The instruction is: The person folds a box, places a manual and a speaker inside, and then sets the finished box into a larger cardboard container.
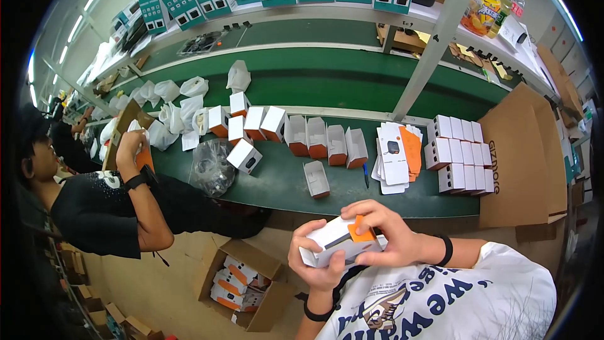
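Just off the table's front edge, both my hands hold a small white and orange carton [333, 234]. My left hand [313, 263] grips its left end, fingers and thumb wrapped round it. At the other end, my right hand [393, 233] has its fingers curled over an orange flap. Whatever is inside the carton is hidden. Nearest on the table stands an open white and orange carton [317, 184]. Behind it is a row of open cartons [316, 135]. A blue pen [366, 176] lies beside flat white and orange cartons [394, 160].
Stacked white boxes [450, 151] stand right, before a large cardboard box [525, 157]. Closed cartons [272, 123], white bags [192, 110] and a clear plastic bag [214, 167] occupy the left. A co-worker [94, 208] works there. A floor box [267, 261] holds flat cartons.
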`<move>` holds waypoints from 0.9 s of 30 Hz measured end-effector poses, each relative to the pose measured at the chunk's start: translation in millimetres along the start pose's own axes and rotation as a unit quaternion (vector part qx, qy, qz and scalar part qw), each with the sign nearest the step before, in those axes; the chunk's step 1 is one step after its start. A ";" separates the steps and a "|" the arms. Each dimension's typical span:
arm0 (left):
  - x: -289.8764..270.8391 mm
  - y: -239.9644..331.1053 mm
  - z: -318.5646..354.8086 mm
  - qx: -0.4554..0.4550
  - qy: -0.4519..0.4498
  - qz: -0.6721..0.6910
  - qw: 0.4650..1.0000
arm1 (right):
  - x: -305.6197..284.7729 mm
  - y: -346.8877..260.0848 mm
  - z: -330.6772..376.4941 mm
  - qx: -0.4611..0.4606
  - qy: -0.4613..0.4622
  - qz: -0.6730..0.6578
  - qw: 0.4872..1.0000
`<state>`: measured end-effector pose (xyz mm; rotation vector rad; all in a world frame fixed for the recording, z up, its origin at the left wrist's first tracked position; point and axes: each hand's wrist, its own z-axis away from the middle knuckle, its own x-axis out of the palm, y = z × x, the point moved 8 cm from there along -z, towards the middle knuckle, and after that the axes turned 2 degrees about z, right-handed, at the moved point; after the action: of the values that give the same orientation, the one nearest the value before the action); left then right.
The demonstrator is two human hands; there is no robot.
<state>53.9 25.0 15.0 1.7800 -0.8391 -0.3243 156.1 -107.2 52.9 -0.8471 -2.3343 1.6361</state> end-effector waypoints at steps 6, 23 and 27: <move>13.6 -0.5 -4.9 0.003 -0.018 -0.020 1.000 | -2.5 -5.3 -0.6 -0.064 0.052 0.120 0.989; 41.0 -8.2 -11.8 0.038 -0.018 0.035 0.998 | -22.6 9.0 -8.1 0.040 0.017 0.090 0.995; 42.5 -8.7 -8.1 0.110 -0.106 -0.077 0.985 | -28.2 11.9 -10.9 0.046 0.023 0.023 0.998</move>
<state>92.3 3.3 17.7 2.0472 -0.9177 -0.5481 188.4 -110.7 51.4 -0.9161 -2.2069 1.7092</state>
